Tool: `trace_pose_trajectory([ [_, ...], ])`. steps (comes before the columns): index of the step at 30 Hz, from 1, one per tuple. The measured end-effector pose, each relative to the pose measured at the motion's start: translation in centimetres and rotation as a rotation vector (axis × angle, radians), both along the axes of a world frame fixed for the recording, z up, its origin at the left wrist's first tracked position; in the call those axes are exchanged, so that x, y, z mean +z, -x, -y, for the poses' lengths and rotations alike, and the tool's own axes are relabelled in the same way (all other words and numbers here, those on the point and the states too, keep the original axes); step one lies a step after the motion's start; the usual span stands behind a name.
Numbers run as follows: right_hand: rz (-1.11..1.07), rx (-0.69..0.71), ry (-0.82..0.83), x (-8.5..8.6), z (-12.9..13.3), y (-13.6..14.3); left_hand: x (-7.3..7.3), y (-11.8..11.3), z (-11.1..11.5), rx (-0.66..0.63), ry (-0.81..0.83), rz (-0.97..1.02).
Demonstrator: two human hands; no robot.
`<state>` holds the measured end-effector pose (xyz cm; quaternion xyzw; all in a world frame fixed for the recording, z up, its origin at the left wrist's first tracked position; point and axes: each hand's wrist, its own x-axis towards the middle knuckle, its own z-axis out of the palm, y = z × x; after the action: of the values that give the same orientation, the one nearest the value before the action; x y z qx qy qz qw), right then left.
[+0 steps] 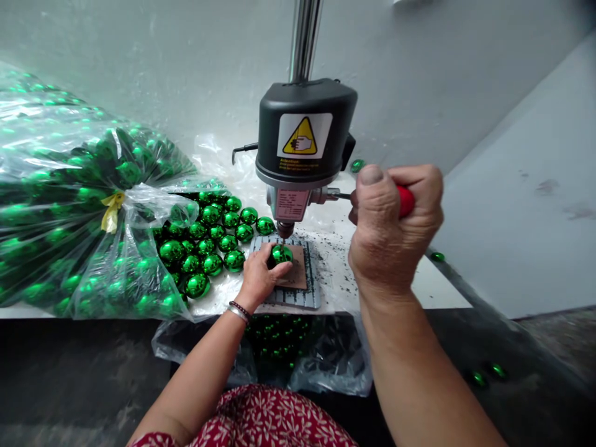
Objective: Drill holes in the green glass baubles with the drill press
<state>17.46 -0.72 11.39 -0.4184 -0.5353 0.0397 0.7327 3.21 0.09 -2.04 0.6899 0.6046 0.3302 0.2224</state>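
Note:
My left hand [261, 273] grips a shiny green ball [282, 254] on a small brown board [298, 273], thumb and fingers around its sides. That board lies on the grey slotted base plate [313, 298] of a drill press [306, 133]. Directly above the ball is the chuck [285, 229], its thin bit reaching down to the top of the ball; whether it has gone in I cannot tell. My right hand [395, 223] is wrapped around the red knob [406, 202] of the press's feed lever, raised at the right.
Loose green balls [213, 264] crowd the table left of the press, beside a large tied plastic bag [56, 248] of them. Dark shavings [342, 273] litter the white table [419, 292]. Below its front edge hangs an open plastic bag [330, 366] holding balls. Stray balls [498, 370] lie lower right.

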Motion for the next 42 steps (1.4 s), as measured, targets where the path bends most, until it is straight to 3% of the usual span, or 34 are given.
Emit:
trace_pose_trajectory([
  [14, -0.07, -0.115, -0.013, -1.4, 0.7, 0.9, 0.0, -0.4, 0.4, 0.061, -0.022, -0.108],
  [23, -0.123, -0.143, -0.038, -3.2, 0.5, 1.2, -0.5, -0.5, 0.4, 0.075, -0.027, -0.112],
  [32, -0.092, -0.037, -0.105, -5.3, 0.6, 1.1, -0.4, -0.5, 0.3, 0.081, 0.005, -0.074],
  [35, -0.094, -0.073, -0.089, -4.0, 0.7, 1.2, -0.2, -0.4, 0.3, 0.073, -0.007, -0.054],
  [38, -0.089, -0.131, -0.031, -0.6, -0.1, 1.0, -0.2, -0.5, 0.3, 0.065, -0.018, -0.026],
  [42, -0.036, -0.009, 0.154, 3.8, -2.5, -0.1, -0.2, -0.6, 0.7, 0.053, -0.043, 0.04],
])
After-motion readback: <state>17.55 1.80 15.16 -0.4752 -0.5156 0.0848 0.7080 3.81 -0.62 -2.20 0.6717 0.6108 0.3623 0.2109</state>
